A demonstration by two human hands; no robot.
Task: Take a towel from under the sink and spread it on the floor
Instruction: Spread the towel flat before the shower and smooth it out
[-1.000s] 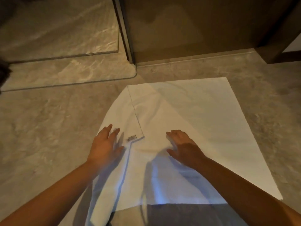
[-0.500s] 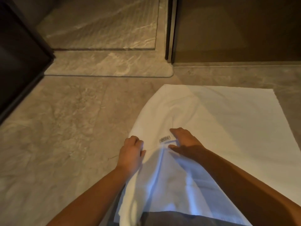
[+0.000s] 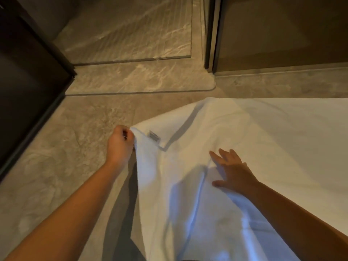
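Spreading is nearly done: the towel (image 3: 263,140) lies mostly flat on the floor (image 3: 56,157); the left hand (image 3: 120,144) pinches its folded left corner, still to open, while the right hand (image 3: 233,172) presses it, fingers splayed

White towel (image 3: 254,140) lying mostly flat on the marbled stone floor (image 3: 62,162), running off toward the right edge of the floor. Left hand (image 3: 120,144) closed in a pinching grip on the towel's near-left corner, lifted off the floor, with fabric hanging beneath and casting a shadow. Small sewn label (image 3: 154,136) just beside that corner. Right hand (image 3: 232,173) spread, fingers open, palm pressed flat on the towel. Dark cabinet (image 3: 28,76) along the left; raised stone threshold (image 3: 143,80) beyond.
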